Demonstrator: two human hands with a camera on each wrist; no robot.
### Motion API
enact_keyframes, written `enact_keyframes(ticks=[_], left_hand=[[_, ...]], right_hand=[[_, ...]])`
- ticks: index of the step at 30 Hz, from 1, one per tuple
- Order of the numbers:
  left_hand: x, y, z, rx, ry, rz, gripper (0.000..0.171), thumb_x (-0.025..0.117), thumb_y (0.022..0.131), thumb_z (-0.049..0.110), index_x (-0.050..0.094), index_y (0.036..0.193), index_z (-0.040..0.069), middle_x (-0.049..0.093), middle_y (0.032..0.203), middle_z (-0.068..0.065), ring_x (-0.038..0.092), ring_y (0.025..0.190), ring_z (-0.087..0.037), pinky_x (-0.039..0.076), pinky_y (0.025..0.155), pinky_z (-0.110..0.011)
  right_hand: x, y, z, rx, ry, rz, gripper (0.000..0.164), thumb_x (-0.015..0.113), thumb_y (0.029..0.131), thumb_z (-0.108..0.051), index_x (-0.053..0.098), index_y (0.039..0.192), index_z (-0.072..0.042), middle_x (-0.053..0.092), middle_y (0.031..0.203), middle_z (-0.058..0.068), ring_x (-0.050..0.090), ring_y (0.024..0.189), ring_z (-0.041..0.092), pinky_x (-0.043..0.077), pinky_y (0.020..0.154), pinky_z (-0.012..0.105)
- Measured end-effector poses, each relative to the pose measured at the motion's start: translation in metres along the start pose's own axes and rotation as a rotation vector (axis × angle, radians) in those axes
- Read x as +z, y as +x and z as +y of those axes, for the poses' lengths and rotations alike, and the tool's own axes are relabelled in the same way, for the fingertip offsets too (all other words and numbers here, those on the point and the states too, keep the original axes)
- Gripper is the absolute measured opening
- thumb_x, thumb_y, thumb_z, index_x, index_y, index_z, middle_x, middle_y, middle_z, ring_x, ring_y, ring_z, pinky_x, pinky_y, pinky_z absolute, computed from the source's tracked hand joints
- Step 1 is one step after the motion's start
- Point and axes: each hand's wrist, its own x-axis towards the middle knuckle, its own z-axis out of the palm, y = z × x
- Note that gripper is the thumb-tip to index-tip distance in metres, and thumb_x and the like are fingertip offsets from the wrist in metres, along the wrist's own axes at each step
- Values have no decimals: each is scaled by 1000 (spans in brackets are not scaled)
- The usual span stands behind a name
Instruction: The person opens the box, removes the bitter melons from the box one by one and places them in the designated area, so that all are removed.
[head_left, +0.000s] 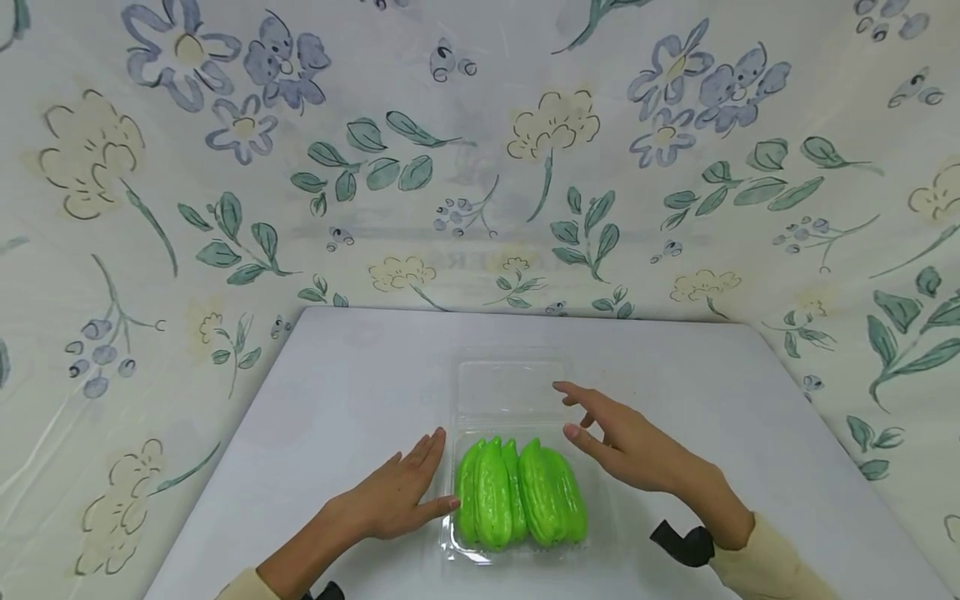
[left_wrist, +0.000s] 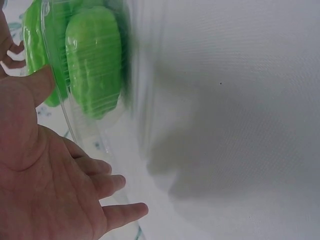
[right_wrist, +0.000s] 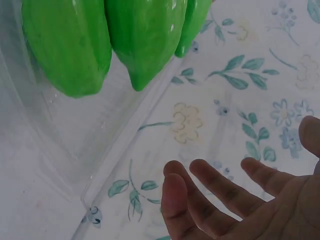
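Observation:
Several bright green, ridged bitter melons [head_left: 551, 496] lie side by side, lengthwise, in a clear plastic clamshell box [head_left: 480, 557]. Its transparent lid [head_left: 513, 387] is folded back flat on the far side. Beside the box's left wall is my left hand [head_left: 393, 496], fingers straight and thumb at the rim; the left wrist view shows the thumb [left_wrist: 42, 85] against the clear wall. My right hand [head_left: 630, 442] hovers off the box's far right corner, fingers spread and slightly bent, holding nothing. From the right wrist view, a gap separates its fingertips from the box.
The box stands on a white table [head_left: 360, 375] whose far edge meets a flower-printed sheet [head_left: 480, 208]. Black bands [head_left: 682, 543] sit near the wrists, by pale sleeves [head_left: 765, 562].

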Motion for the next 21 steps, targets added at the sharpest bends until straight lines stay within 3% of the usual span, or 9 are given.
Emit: enact_keyframes(ticks=[11, 21], left_hand=[[0, 0, 2, -9, -15, -5, 95, 40, 98, 64, 15, 153, -9, 19, 158, -23, 22, 145, -37, 31, 106, -61], [0, 0, 2, -12, -17, -3, 95, 40, 97, 64, 16, 153, -9, 21, 158, -23, 23, 144, -37, 31, 106, -62]], right_hand=[[25, -15, -7, 45, -16, -146, 65, 49, 100, -52, 30, 155, -23, 45, 146, 7, 61, 104, 24, 52, 80, 47], [45, -21, -4, -6, -56, -158, 67, 50, 98, -56, 27, 155, -29, 43, 147, 4, 61, 112, 23, 51, 87, 49]])
